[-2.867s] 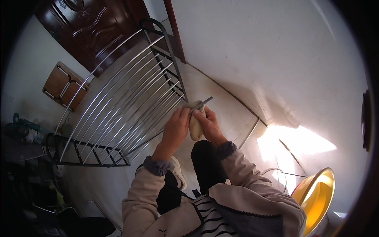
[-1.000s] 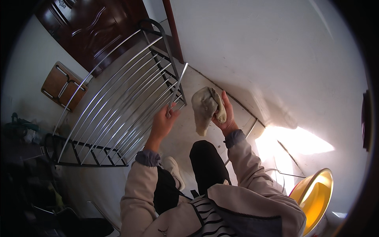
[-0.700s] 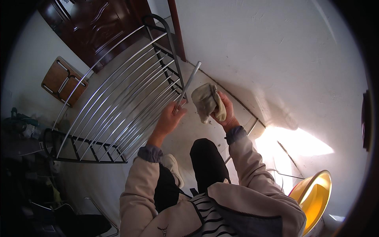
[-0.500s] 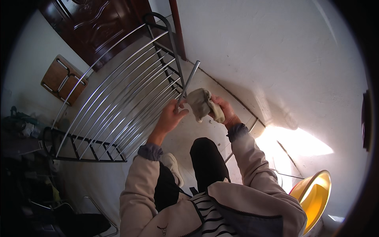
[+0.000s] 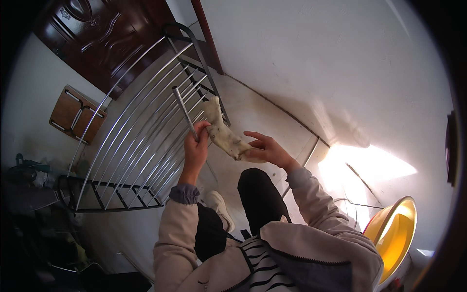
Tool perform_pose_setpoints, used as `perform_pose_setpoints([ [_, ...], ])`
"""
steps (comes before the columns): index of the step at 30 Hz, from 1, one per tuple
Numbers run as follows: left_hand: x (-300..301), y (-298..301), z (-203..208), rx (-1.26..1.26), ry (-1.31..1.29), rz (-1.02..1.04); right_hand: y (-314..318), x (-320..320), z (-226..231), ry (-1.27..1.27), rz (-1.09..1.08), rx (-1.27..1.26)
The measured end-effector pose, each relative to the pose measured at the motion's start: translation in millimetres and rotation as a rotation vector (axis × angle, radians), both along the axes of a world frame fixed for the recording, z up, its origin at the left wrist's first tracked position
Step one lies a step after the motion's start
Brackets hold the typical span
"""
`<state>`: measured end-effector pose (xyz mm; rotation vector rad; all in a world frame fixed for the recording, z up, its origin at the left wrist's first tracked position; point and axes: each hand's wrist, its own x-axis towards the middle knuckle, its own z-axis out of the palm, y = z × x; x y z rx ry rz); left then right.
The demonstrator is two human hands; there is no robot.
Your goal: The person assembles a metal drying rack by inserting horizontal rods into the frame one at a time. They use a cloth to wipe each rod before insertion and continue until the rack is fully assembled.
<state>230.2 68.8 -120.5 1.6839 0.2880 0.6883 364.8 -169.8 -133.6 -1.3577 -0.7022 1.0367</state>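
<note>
My left hand [image 5: 195, 146] grips a metal tube [image 5: 184, 109] upright and the cloth's left edge; my right hand [image 5: 270, 152] holds the right end, upper fingers lifted. The spotted cloth [image 5: 224, 137] stretches between them, above the pale floor [image 5: 258, 109]. A barred rack [image 5: 146, 124] stands at left, a dark red door [image 5: 121, 44] far left, a white wall [image 5: 335, 63] right, sunlit near a yellow basin [image 5: 412, 214].
</note>
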Motion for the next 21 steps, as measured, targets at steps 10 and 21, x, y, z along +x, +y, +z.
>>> perform_pose_setpoints([
  [10,-10,2,15,-0.064,0.027,-0.022,-6,21,-16,-0.020,0.012,-0.095],
  [21,-7,-3,19,0.348,0.268,-0.026,-1,34,-4,0.715,-0.145,0.564],
])
